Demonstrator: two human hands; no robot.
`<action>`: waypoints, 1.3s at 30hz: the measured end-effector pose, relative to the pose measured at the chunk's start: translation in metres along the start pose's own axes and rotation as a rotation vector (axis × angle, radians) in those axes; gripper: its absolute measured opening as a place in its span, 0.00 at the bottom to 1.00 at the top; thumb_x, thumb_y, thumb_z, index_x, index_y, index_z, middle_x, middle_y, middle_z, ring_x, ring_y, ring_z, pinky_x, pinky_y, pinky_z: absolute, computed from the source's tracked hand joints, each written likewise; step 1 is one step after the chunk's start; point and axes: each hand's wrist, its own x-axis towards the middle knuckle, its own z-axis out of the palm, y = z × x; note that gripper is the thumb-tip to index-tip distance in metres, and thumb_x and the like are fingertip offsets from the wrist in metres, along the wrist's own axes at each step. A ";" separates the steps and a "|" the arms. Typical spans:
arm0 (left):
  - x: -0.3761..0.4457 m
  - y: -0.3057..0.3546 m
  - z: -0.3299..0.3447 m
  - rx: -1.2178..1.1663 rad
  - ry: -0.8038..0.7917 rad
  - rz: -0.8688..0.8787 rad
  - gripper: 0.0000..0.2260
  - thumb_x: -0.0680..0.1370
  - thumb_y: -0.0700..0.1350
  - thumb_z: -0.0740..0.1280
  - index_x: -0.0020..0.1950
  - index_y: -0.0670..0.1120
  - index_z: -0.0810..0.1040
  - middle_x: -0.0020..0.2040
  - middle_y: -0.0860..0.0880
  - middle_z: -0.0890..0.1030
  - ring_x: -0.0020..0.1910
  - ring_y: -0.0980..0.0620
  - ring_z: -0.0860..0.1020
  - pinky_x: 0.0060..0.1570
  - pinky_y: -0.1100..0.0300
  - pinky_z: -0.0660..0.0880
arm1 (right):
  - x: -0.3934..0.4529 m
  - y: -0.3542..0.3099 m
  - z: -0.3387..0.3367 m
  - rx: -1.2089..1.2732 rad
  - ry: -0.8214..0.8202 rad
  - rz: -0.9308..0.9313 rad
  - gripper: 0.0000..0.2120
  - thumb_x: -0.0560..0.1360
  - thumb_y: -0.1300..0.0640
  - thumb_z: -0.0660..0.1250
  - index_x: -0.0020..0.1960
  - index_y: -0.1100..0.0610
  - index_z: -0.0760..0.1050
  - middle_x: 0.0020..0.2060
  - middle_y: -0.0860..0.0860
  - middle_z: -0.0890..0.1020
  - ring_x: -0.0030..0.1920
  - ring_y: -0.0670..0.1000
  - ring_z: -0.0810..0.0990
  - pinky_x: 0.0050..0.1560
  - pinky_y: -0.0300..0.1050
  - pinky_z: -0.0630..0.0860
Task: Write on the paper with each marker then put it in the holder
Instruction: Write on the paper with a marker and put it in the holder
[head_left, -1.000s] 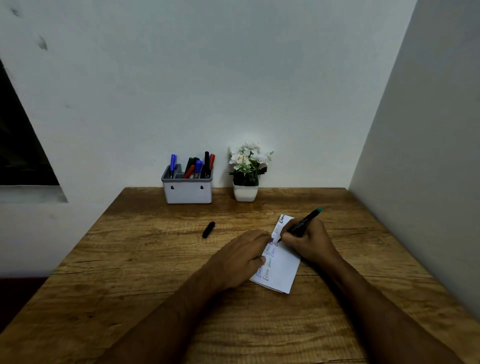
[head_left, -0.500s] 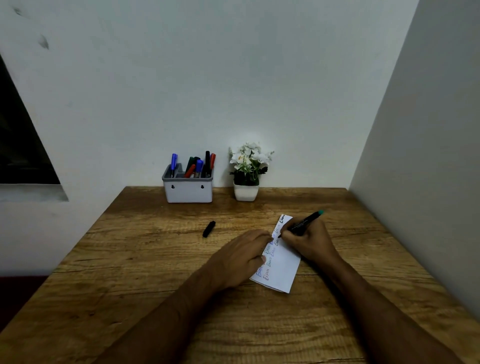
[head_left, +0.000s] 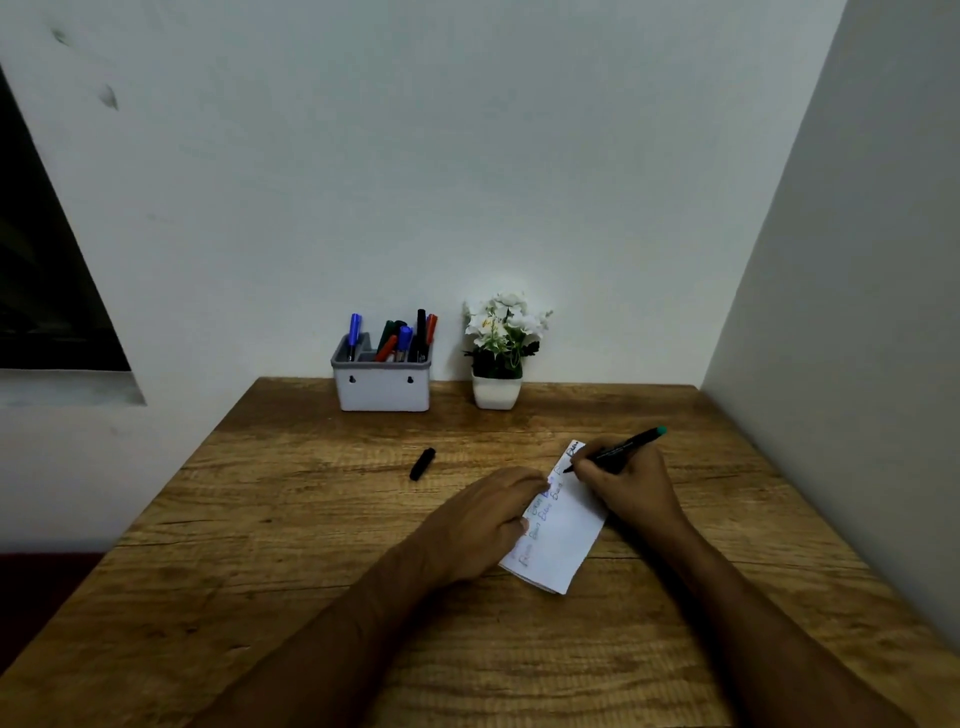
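Observation:
A small white paper (head_left: 563, 540) with several coloured words lies on the wooden table (head_left: 291, 525). My left hand (head_left: 480, 514) rests flat on its left edge, fingers together, pinning it down. My right hand (head_left: 626, 483) grips a black marker with a green end (head_left: 631, 444), its tip touching the paper's upper part. The marker's black cap (head_left: 422, 464) lies loose on the table to the left. A grey holder (head_left: 383, 387) at the back holds several blue, red, green and black markers.
A white pot with white flowers (head_left: 500, 353) stands right of the holder against the back wall. A side wall (head_left: 857, 312) runs along the table's right edge. The table's left edge drops to a dark floor.
My right hand and the marker tip have shifted slightly up the paper. The left hand, the cap and the holder have not moved.

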 end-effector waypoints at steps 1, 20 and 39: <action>-0.001 -0.002 -0.001 -0.011 -0.009 -0.004 0.24 0.83 0.43 0.58 0.79 0.49 0.60 0.79 0.53 0.60 0.77 0.59 0.56 0.74 0.67 0.52 | -0.001 -0.001 -0.001 0.030 0.000 0.005 0.06 0.74 0.64 0.72 0.42 0.55 0.85 0.37 0.50 0.87 0.39 0.45 0.85 0.38 0.36 0.79; -0.029 -0.026 -0.053 0.036 -0.045 0.054 0.28 0.75 0.30 0.59 0.73 0.47 0.72 0.73 0.52 0.71 0.72 0.59 0.66 0.70 0.69 0.60 | -0.019 -0.040 0.019 0.487 -0.126 -0.003 0.14 0.80 0.69 0.60 0.53 0.65 0.84 0.41 0.67 0.85 0.38 0.61 0.82 0.38 0.50 0.81; 0.008 -0.033 -0.062 0.311 0.227 -0.553 0.08 0.76 0.40 0.69 0.54 0.44 0.82 0.53 0.44 0.82 0.52 0.46 0.81 0.51 0.55 0.80 | -0.023 -0.057 0.029 0.471 -0.062 -0.151 0.09 0.79 0.70 0.66 0.51 0.66 0.86 0.38 0.66 0.85 0.34 0.61 0.82 0.35 0.46 0.81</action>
